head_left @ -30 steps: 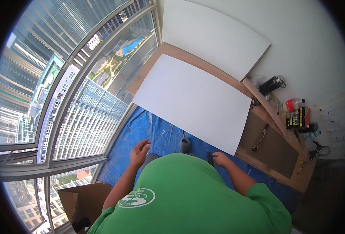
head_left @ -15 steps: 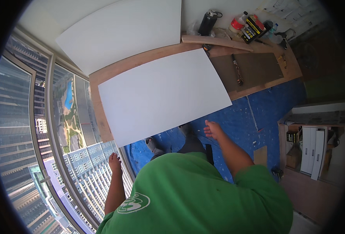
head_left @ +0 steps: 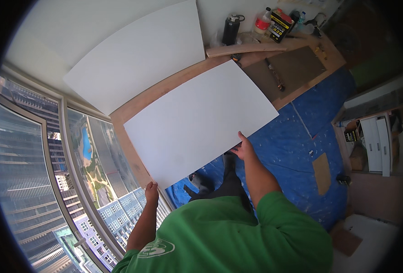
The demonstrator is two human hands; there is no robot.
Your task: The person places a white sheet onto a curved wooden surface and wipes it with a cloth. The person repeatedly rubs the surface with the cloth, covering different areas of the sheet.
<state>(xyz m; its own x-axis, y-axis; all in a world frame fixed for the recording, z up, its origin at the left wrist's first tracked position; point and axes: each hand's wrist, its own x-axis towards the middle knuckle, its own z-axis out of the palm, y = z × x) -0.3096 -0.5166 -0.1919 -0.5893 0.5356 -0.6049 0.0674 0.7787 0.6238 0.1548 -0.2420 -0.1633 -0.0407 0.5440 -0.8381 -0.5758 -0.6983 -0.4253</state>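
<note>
A bright-green, short-sleeved fabric shirt (head_left: pixel 224 232) (a rounded white emblem (head_left: pixel 157 248) marks its left side), dark, long fabric trousers (head_left: pixel 232 187) and dark-grey footwear (head_left: pixel 203 184).

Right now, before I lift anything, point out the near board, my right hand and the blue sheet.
Near board (head_left: pixel 201 120): head view, middle of its white face.
Right hand (head_left: pixel 243 148): head view, middle of the hand.
Blue sheet (head_left: pixel 283 148): head view, bare stretch.

Wide head-height view, facing down
</note>
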